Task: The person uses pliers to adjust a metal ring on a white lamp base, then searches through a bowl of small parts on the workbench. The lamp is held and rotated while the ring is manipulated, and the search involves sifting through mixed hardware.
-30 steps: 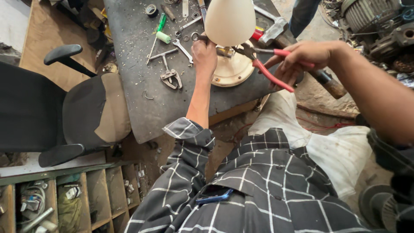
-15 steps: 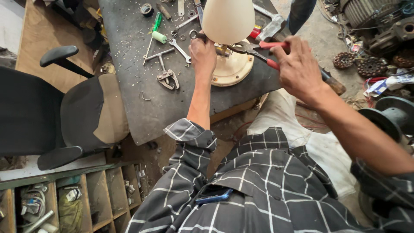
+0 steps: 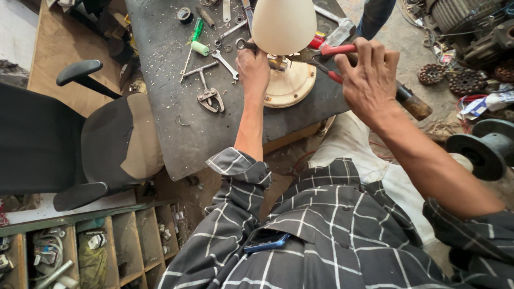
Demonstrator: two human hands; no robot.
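A dark, scuffed bench (image 3: 176, 128) strewn with metal filings carries a cream lamp (image 3: 284, 32), whose round base (image 3: 292, 85) sits near the bench's front edge. The room is a cluttered workshop with a dirt floor.

The left hand (image 3: 253, 67) is closed around the lamp's stem just under the shade, beside a small ring spanner. The right hand (image 3: 369, 80) is clenched on the red handles of pliers (image 3: 329, 56), whose nose reaches in to the stem under the shade.

Left of the lamp lie a spanner (image 3: 225, 63), a green screwdriver (image 3: 197, 40), a puller (image 3: 208, 95) and a roll of tape (image 3: 185, 14). Right of the lamp a wooden-handled tool (image 3: 413, 103) juts past the bench edge, and further right are rusty gears (image 3: 455, 80) and a grey pulley (image 3: 479, 152). A black chair (image 3: 80, 139) stands well left of the lamp, with a wooden rack (image 3: 80, 246) of 4 or more open compartments below it. A blue phone (image 3: 266, 241) sits in the checked shirt's pocket. White crumpled packaging (image 3: 490, 103) lies far right of the lamp.
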